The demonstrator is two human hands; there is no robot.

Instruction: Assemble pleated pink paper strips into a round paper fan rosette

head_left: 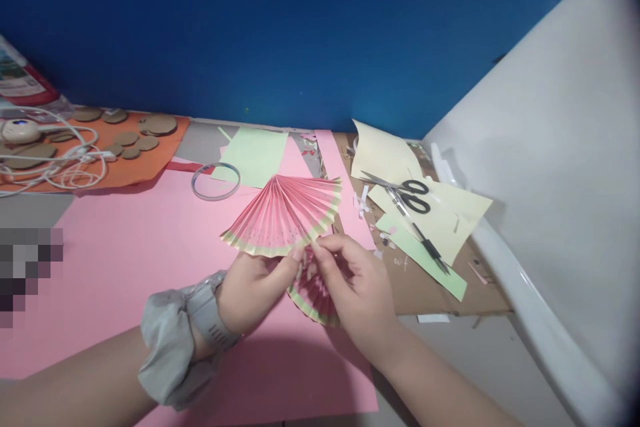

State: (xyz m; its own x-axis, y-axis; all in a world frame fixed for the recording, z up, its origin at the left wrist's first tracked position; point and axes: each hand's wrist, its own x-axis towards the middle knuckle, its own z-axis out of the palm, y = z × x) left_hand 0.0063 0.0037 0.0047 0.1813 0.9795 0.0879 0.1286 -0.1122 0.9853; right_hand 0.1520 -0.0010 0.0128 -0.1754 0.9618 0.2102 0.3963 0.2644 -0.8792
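Between my hands is a pleated paper fan (pixel 280 213), pink with a green and pale yellow rim, like a watermelon slice. Its folds spread toward me from a narrow point at the top. My left hand (pixel 265 283) grips the rim from below, thumb on top. My right hand (pixel 355 280) pinches the same rim a little to the right, finger and thumb together. Under my fingers a second pleated watermelon fan (pixel 320 303) shows, partly hidden by the right hand. A grey scrunchie and a watch band are on my left wrist.
Pink paper (pixel 150 267) covers the table. Scissors (pixel 413 193) and a pen (pixel 425 243) lie on cream paper (pixel 450 213) at right. A tape roll (pixel 216 181) lies behind the fan. White cable (pixel 75 160) and cardboard discs (pixel 157 124) sit on orange paper at left.
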